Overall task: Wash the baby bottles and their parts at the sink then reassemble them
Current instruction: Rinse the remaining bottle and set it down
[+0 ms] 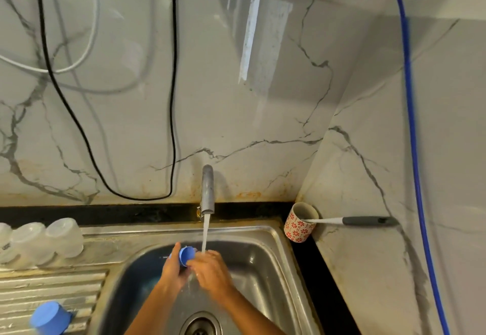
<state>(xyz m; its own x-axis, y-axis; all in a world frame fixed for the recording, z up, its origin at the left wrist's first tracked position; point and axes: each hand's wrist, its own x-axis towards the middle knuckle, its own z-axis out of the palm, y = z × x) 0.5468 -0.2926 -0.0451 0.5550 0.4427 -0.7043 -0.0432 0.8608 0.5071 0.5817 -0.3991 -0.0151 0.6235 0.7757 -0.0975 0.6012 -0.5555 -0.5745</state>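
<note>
1. Two hands over the steel sink, under the running stream from the grey tap.
2. Left hand: fingers curled round a blue bottle cap, gripped from below and the left, open mouth tilted up towards the tap.
3. Right hand: fingertips against the cap's right edge, just beside the stream; blurred, so cannot tell whether pinching the rim or only touching it.
4. On the ribbed draining board, bottom left: a second blue cap, well apart from both hands.
5. Along the sink's back left ledge: three clear bottles upside down in a row, touching.
6. At the right corner, on the black counter: a white mug with red flowers, a grey-handled brush leaning out of it.
7. Behind: a marble-patterned wall, a black cable and white cable hanging left, a blue hose running down at right.
8. In the sink floor, near the bottom edge: the drain.
</note>
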